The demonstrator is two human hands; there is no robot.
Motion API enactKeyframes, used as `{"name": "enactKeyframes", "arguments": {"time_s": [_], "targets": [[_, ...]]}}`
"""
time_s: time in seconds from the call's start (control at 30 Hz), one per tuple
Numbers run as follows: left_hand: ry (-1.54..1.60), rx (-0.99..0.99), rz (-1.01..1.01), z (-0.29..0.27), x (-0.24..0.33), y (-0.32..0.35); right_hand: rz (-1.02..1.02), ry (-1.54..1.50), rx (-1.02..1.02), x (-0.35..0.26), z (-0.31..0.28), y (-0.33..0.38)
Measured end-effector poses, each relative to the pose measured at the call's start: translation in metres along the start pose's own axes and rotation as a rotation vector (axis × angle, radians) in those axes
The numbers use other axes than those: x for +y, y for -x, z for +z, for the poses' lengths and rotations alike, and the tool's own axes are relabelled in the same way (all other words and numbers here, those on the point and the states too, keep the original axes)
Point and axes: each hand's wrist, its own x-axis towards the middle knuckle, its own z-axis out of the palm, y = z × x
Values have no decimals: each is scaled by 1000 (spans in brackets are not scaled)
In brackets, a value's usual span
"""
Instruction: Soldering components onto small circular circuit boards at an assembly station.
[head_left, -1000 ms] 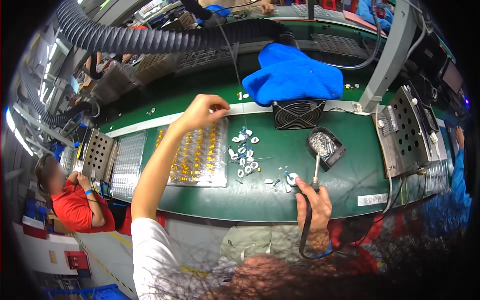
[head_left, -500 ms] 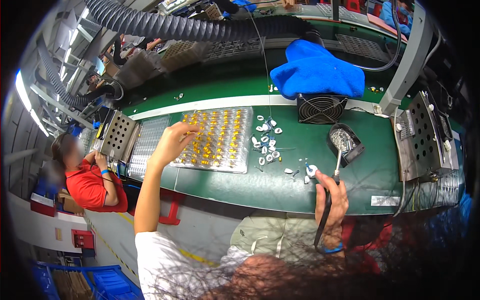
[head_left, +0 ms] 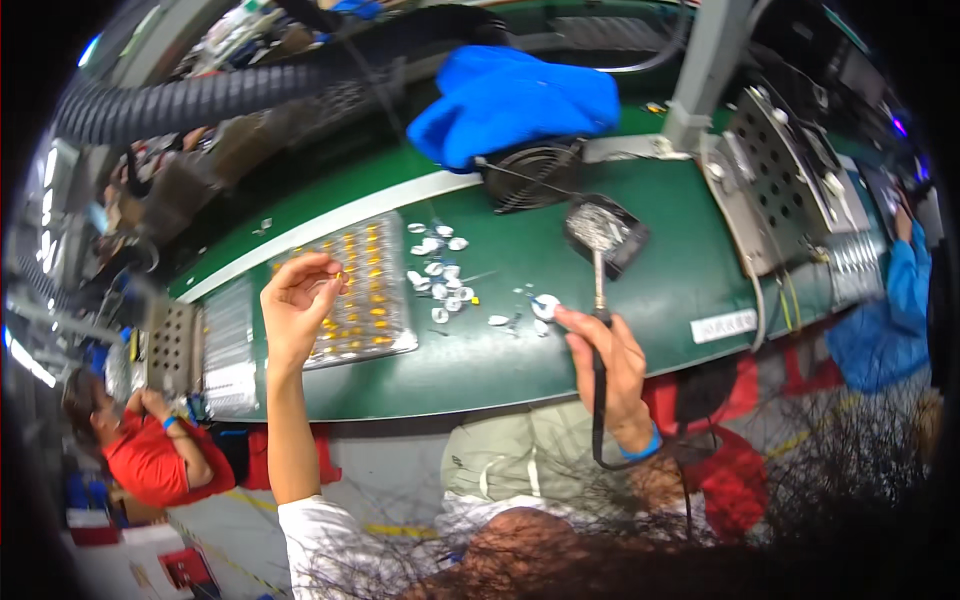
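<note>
Open green table (head_left: 470, 365) along the lower edge, centre frame, between the clear tray of yellow parts (head_left: 360, 290) and the white label (head_left: 723, 325): bare room there. Just above, scattered small white parts (head_left: 440, 275) clutter the middle. Upper centre, the black fan (head_left: 530, 175) and the blue cloth (head_left: 515, 100) block the way. The solder stand (head_left: 605, 232) sits beside them. Right of the frame, a perforated metal box (head_left: 790, 185) closes that side; upper left, a ribbed black hose (head_left: 200, 100) hangs across.
</note>
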Motion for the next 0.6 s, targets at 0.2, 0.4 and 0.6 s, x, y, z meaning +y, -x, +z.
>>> {"name": "enactKeyframes", "arguments": {"time_s": [0.2,0.4,0.6], "targets": [[132,-450,-32,107,4,-13,-19,-52,-47,4,-23,7],[45,-536,29,163,6,-11,28,-38,-28,6,-44,22],[-62,-520,-4,173,-11,-1,22,10,-42,6,-41,24]]}}
